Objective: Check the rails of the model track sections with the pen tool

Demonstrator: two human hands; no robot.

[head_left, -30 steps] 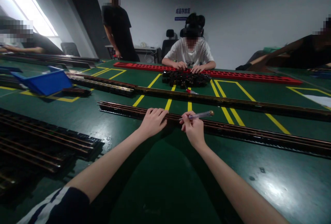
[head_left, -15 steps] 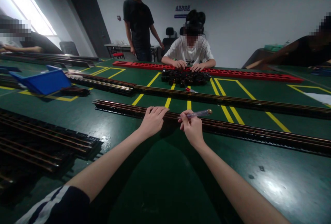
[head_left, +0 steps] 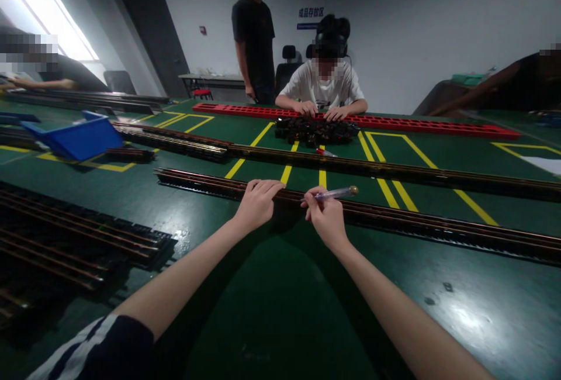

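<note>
The rail (head_left: 416, 224) runs crosswise under the left hand (head_left: 256, 204), whose grip I cannot tell; to its right, the right hand (head_left: 325, 215) pinches the driver (head_left: 336, 193), tip pointing left between the 2 hands.

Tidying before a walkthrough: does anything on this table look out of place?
Possibly a small dark piece to the right of the right forearm: it lies on the green table, apart from the long dark strip, so looks stray. The dark spot beside it could be a mark.

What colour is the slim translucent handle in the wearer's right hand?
Pale purple handle, rounded gold-brown end cap; head view.
</note>
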